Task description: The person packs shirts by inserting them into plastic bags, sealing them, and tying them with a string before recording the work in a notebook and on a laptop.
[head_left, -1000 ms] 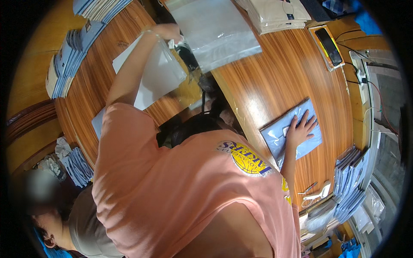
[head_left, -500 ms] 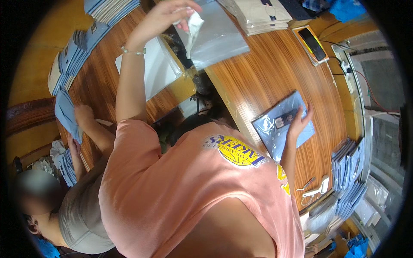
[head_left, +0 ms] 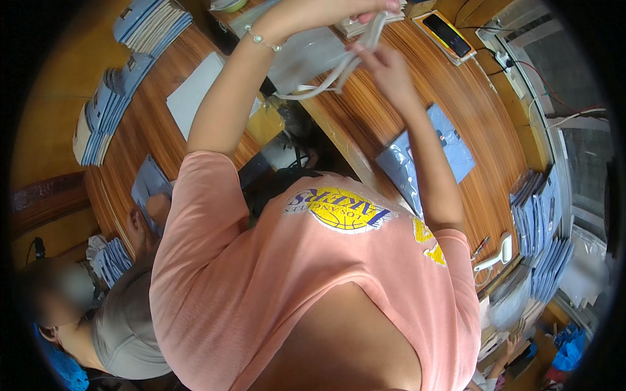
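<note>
My left hand (head_left: 365, 6), partly cut off by the upper edge, is closed on a whitish, translucent plastic strip or bag edge (head_left: 319, 93). It hangs in a loop and is blurred by motion, so its exact kind is unclear. Just below, my right hand (head_left: 391, 73) pinches the same piece between thumb and fingers. Flat clear plastic bags (head_left: 306, 55) lie under the loop on the wooden table. A folded blue shirt in a clear bag (head_left: 398, 159) rests beneath my right forearm, which covers part of it.
Bagged shirt stacks (head_left: 538, 208) line the right edge beside a white-handled tool (head_left: 499, 253). A phone (head_left: 447, 34) lies far right. More folded shirts (head_left: 104, 117) and white sheets (head_left: 195, 91) are at left. A co-worker's hands (head_left: 147, 225) handle a blue garment. A dark gap (head_left: 313, 130) splits the table.
My right hand has left the bagged shirt and risen to the whitish piece. My left hand has moved right with that piece, now stretched into a loop. The co-worker's blue garment has shifted.
</note>
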